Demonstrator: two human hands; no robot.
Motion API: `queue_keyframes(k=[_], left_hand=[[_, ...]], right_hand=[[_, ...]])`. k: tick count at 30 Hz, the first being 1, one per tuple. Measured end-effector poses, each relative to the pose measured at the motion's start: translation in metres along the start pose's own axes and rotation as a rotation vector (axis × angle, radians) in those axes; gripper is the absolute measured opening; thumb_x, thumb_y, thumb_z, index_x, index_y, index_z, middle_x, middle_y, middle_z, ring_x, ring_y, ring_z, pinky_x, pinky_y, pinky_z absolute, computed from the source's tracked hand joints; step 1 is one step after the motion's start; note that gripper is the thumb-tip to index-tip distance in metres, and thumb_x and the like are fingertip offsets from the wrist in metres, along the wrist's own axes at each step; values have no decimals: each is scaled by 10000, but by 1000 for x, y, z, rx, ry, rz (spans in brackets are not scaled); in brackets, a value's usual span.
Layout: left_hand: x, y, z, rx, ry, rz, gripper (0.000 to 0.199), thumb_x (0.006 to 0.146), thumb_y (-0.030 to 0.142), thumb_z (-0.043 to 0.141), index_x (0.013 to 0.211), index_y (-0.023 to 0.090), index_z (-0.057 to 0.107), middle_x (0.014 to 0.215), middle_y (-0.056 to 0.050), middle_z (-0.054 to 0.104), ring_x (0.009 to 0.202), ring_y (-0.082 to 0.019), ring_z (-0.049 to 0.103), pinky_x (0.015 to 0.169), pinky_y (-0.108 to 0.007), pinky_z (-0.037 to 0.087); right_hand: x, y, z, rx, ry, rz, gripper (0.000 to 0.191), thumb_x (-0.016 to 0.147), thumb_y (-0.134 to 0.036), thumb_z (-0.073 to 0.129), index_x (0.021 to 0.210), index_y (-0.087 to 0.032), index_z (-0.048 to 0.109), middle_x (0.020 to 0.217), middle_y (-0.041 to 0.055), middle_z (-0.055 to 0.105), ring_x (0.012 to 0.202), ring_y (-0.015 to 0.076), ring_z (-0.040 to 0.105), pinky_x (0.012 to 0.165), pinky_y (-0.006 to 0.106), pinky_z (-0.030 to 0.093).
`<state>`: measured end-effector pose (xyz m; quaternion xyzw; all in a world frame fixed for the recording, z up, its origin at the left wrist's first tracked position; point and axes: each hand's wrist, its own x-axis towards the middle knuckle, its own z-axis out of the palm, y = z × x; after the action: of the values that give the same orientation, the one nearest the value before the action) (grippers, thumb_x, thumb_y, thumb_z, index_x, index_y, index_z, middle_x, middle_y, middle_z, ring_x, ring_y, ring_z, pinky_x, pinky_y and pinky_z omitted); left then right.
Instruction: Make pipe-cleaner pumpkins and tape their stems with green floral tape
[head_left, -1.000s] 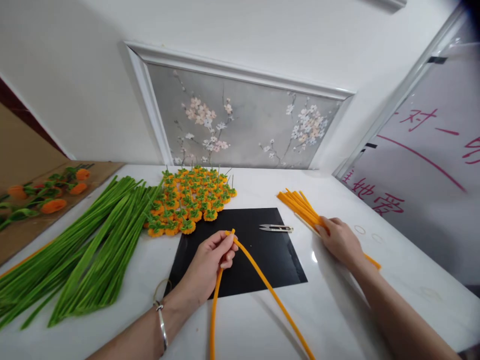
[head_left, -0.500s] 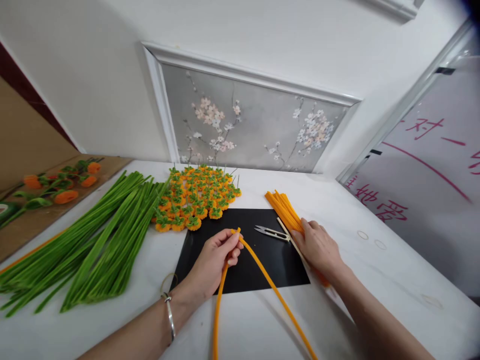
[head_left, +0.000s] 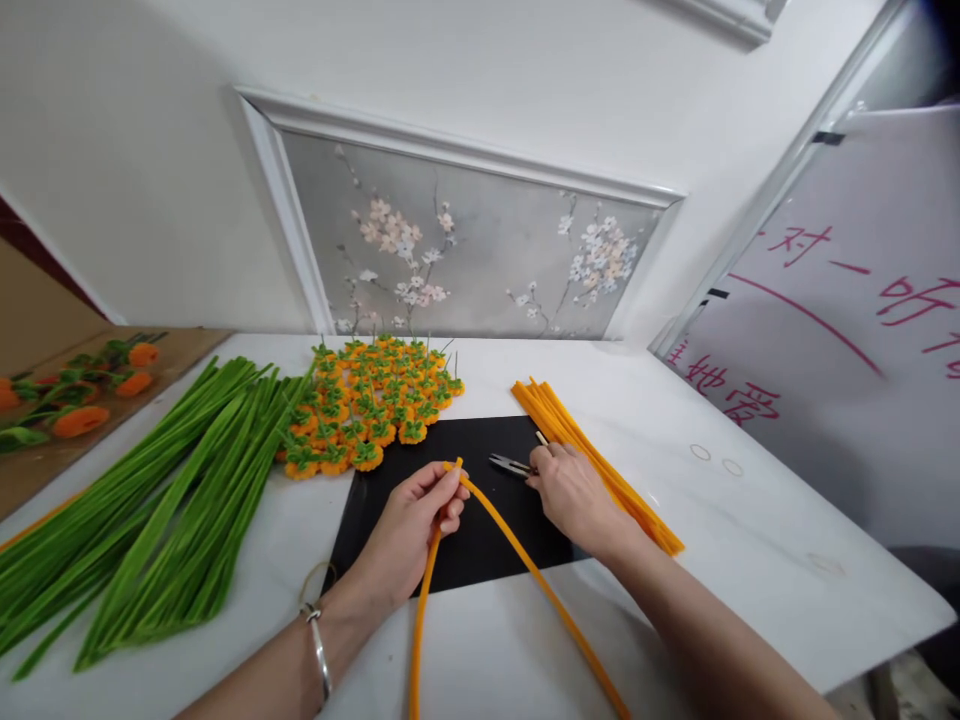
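My left hand (head_left: pixel 411 522) is closed in a pinch over the black mat (head_left: pixel 487 545). Between its thumb and fingers are orange pipe cleaners (head_left: pixel 523 552), crossed near the tips, with two long ends hanging down towards me. My right hand (head_left: pixel 576 498) has its fingers curled round the handles of the thread snips (head_left: pixel 511 465), which lie on the mat, blades pointing left. A thin pale stick (head_left: pixel 541 438) shows just beyond those fingers. Right beside this hand lies a bundle of orange pipe cleaners (head_left: pixel 600 465).
Many orange and green fuzzy flowers (head_left: pixel 375 400) stand behind the mat. Long green pipe cleaners (head_left: pixel 187 500) are heaped at the left, near cardboard (head_left: pixel 45 455) with more orange flowers. Two rubber bands (head_left: pixel 700 453) lie on the white table (head_left: pixel 757 570); a whiteboard (head_left: pixel 847 370) stands at the right.
My right hand has left the orange bundle and moved left onto the snips' handles. My left hand keeps its pinch on the orange pipe cleaners. The view has turned slightly right.
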<state>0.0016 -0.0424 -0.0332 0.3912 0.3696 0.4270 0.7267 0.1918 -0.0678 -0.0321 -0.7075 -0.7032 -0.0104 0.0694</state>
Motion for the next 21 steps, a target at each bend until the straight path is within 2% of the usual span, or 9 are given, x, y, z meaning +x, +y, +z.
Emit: queue_keyframes(k=[3,5,7,8,10,12,15,18,21], left_hand=[[1,1,0,5,-4,-2,248,704,312,758,742,122,603,684,-4,554,527,-32,407,425,-110,303],[0,1,-1,4,-5,-5,236,716,308,749,749,123,606,689,-3,555,530,-31,409,428,-107,303],[-1,0,-1,1,-6,-9,225,727,303,741,752,125,607,688,0,551,532,-30,414,430,-106,301],[-2,-1,-1,0,-10,-9,218,734,301,735,752,125,607,689,1,549,535,-30,417,433,-107,302],[-3,-2,-2,2,-22,-5,206,749,297,722,751,125,607,692,2,545,541,-31,424,440,-109,307],[-4,-4,-2,2,-28,2,200,761,300,709,754,127,608,690,4,538,539,-31,425,441,-114,305],[-5,-5,-3,-1,-26,1,206,763,309,704,746,129,606,695,4,535,537,-32,428,439,-123,298],[-7,-4,-3,1,-26,5,218,756,315,709,736,127,602,699,3,534,537,-33,430,442,-131,294],[-9,-4,-3,11,-27,21,224,755,324,706,731,127,603,682,9,521,534,-35,425,449,-140,296]], right_hand=[[-4,1,-4,20,14,13,208,910,-130,430,927,-164,635,924,113,666,869,231,606,748,303,421],[-7,13,-15,33,43,32,250,905,-120,421,967,-198,650,953,83,679,903,206,610,763,271,421],[-10,39,-28,32,91,101,283,905,-143,411,1016,-239,653,988,56,690,932,191,611,767,252,420],[-12,56,-34,17,126,174,312,922,-169,368,1054,-236,642,1013,69,688,940,206,611,761,270,421],[-18,95,-39,-29,174,346,332,923,-233,335,1059,-173,632,936,133,697,835,263,627,677,325,420],[-24,130,-35,-77,159,502,293,870,-270,411,1039,-166,627,784,130,695,720,271,629,573,309,392],[-33,161,-15,-87,87,515,198,816,-240,443,783,-206,636,679,103,674,607,249,607,499,289,352],[-40,169,3,-87,63,503,195,817,-230,425,746,-232,606,708,80,680,624,240,610,501,283,364],[-41,169,13,-92,46,498,210,823,-219,403,750,-234,599,720,89,680,646,249,615,516,293,375]])
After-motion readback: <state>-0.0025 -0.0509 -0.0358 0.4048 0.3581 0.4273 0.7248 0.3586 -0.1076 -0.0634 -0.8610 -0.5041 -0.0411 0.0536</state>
